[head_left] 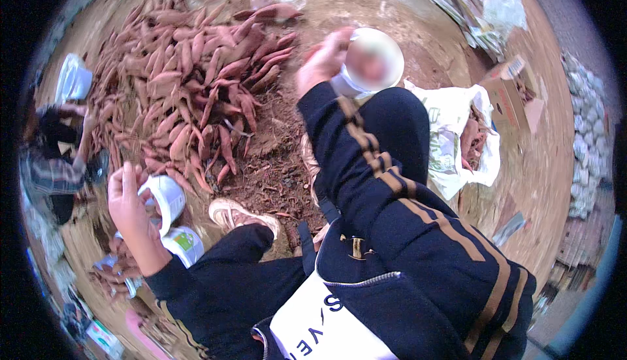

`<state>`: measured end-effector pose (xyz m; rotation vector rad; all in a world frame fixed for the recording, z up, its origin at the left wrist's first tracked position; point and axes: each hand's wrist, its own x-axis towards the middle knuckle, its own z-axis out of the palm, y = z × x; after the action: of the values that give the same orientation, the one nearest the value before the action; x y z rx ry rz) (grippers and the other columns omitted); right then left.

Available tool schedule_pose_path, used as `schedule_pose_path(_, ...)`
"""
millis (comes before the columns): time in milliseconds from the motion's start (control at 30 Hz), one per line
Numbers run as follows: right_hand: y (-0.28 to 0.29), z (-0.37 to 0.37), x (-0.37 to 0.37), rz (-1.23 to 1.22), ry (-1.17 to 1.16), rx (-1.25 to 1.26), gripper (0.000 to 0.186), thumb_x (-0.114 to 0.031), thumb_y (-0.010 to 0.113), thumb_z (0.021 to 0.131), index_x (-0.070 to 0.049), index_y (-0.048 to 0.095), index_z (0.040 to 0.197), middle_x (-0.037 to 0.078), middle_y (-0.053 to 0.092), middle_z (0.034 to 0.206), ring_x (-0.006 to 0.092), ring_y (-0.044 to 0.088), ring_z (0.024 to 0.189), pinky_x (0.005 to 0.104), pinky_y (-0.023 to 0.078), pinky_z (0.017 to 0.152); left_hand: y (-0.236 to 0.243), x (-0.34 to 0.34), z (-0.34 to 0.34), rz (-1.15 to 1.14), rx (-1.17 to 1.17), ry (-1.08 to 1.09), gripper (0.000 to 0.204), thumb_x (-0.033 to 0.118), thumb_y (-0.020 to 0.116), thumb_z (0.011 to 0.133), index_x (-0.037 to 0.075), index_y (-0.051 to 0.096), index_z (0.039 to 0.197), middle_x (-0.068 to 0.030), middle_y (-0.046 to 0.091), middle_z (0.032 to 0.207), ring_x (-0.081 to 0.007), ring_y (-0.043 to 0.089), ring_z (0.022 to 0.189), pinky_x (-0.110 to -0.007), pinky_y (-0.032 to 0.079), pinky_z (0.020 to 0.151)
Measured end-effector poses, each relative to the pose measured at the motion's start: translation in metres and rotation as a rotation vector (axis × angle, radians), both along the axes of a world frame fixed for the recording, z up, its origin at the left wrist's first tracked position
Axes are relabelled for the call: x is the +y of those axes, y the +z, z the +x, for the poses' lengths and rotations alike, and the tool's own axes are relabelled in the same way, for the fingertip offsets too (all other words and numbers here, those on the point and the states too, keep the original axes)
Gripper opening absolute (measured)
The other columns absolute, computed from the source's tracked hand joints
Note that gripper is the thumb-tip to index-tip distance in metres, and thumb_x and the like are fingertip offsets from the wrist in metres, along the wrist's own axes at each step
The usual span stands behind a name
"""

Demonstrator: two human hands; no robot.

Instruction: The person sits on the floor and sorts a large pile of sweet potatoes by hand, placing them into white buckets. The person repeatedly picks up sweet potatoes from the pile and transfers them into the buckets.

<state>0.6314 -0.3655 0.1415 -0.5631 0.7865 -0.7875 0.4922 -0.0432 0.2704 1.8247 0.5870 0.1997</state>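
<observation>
My right hand (324,62) is closed and slightly blurred, beside the rim of a white bucket (394,46). A reddish sweet potato (313,53) shows at its left edge, partly hidden by the fingers. Reddish contents inside the bucket are smeared. My left hand (128,204) is raised with fingers loosely bent and apart, holding nothing, next to a tipped white bucket (168,197). Another white tub (185,245) with a green label lies by my left wrist. Ahead and to the left spreads a large heap of sweet potatoes (173,79).
On the right stand a white sack (439,122) of sweet potatoes and a cardboard box (506,99). At the far left, another person (55,171) in a plaid garment sits by the heap, near a pale bucket (73,79). Loose soil (281,177) lies around my shoes.
</observation>
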Motion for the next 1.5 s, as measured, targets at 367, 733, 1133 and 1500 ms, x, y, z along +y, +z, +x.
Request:
schedule_pose_path(367, -0.093, -0.005, 0.071, -0.798, 1.092, 0.189, 0.012, -0.014, 0.058, 0.082, -0.003, 0.060, 0.085, 0.005, 0.061, 0.071, 0.0147, 0.056, 0.058, 0.0297, 0.046, 0.055, 0.030, -0.005, -0.001, -0.100, -0.192, 0.123, 0.023, 0.023, 0.059, 0.090, 0.005, 0.057, 0.104, -0.0063, 0.062, 0.103, -0.0150, 0.059, 0.091, -0.028, 0.046, 0.072)
schedule_pose_path(733, -0.126, -0.103, 0.302, -1.928, 1.927, -0.293, 0.032, -0.027, 0.063, 0.081, -0.002, 0.062, 0.101, 0.008, 0.067, 0.086, 0.0187, 0.062, 0.076, 0.0338, 0.050, 0.073, -0.003, 0.005, -0.037, 0.120, -0.366, 0.317, 0.019, 0.017, 0.064, 0.074, 0.004, 0.051, 0.077, -0.0117, 0.051, 0.077, -0.0279, 0.052, 0.073, -0.038, 0.040, 0.063)
schedule_pose_path(1133, -0.127, -0.060, 0.330, -2.059, 2.047, -0.291, 0.031, -0.027, 0.061, 0.083, -0.003, 0.061, 0.103, 0.007, 0.066, 0.087, 0.0180, 0.062, 0.077, 0.0336, 0.050, 0.073, -0.014, 0.019, -0.034, 0.049, -0.319, 0.476, 0.018, 0.012, 0.068, 0.068, 0.003, 0.053, 0.069, -0.0183, 0.053, 0.082, -0.0364, 0.054, 0.080, -0.045, 0.042, 0.068)
schedule_pose_path(1500, -0.109, -0.036, 0.338, -1.774, 2.209, -0.214, 0.030, -0.027, 0.059, 0.084, -0.005, 0.061, 0.104, 0.006, 0.065, 0.087, 0.0174, 0.061, 0.077, 0.0335, 0.049, 0.073, -0.023, 0.035, -0.045, 0.051, -0.244, 0.488, 0.022, 0.011, 0.066, 0.068, -0.001, 0.049, 0.074, -0.0193, 0.048, 0.086, -0.0370, 0.050, 0.081, -0.046, 0.040, 0.070)
